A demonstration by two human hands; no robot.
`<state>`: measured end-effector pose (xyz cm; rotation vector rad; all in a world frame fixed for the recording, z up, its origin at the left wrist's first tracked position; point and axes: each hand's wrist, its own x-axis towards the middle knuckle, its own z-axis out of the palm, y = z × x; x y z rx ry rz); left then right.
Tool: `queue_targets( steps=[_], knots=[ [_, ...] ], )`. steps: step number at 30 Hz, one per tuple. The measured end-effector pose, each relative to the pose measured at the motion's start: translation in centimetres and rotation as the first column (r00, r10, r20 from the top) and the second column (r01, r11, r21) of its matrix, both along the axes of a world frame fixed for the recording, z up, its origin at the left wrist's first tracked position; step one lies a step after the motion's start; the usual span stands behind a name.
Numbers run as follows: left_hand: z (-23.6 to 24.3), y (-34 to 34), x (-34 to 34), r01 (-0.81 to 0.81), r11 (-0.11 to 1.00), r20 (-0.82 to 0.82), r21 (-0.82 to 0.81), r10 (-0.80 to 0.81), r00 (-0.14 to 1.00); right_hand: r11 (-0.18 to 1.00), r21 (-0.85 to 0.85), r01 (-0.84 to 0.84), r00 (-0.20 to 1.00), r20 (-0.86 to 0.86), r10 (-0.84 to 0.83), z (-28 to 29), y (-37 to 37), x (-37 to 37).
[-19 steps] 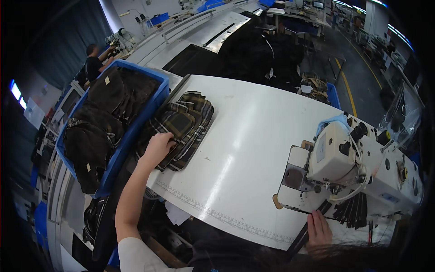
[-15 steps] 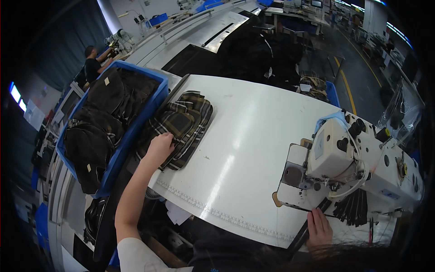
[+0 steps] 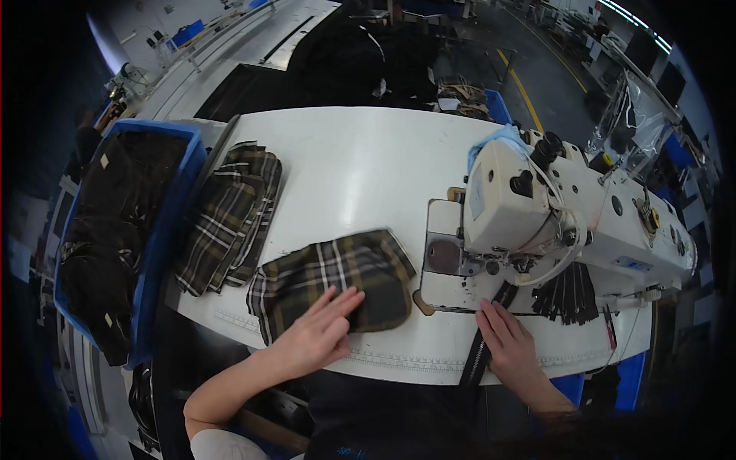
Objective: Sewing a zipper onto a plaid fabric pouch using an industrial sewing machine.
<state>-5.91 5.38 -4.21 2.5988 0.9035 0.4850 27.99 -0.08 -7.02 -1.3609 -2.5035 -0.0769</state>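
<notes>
My left hand (image 3: 322, 333) lies on a loose plaid fabric piece (image 3: 376, 299) in the middle of the white table (image 3: 337, 165), index and middle fingers stretched out, the others bent. A stack of similar plaid pieces (image 3: 230, 207) rests to its left. At the right stands a white sewing machine (image 3: 583, 207). My right hand (image 3: 506, 345) has its fingers extended on a long black zipper-like strip (image 3: 475, 360) just in front of the machine's plate (image 3: 448, 287). Several short black strips (image 3: 567, 299) lie in a bunch beside the needle area.
A blue bin (image 3: 195, 146) full of dark fabric borders the left. Behind the table is a dark fabric pile (image 3: 360, 61), with another blue bin (image 3: 497, 107) beside it. A floor aisle (image 3: 544, 84) with yellow lines runs at upper right. A partly hidden co-worker (image 3: 90, 134) is at far left.
My left hand has moved right and toward me, bringing one plaid piece off the stack onto the middle of the table. The view has turned, shifting the machine and bin leftward in frame.
</notes>
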Motion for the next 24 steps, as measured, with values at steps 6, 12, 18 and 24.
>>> queue_targets(
  steps=[6,12,18,24],
  knots=[
    [0.1,1.3,2.9,0.181,0.953,0.104,-0.242,-0.160,0.982,0.990,-0.047,-0.130,0.989,0.060,0.132,1.2,0.9,0.0],
    [-2.5,2.9,8.2,0.014,0.999,0.229,-0.036,-0.005,0.973,0.965,0.010,-0.264,0.949,0.180,0.258,0.7,4.0,-1.0],
    [-3.4,4.8,8.3,0.141,0.988,0.070,0.055,-0.145,0.987,0.916,0.022,-0.401,0.904,0.174,0.391,-0.8,5.9,-1.0],
    [-2.3,6.9,8.3,0.235,0.969,-0.192,-0.080,-0.247,0.950,0.928,0.158,-0.337,0.936,0.161,0.312,-1.4,5.4,-1.7]
  ],
)
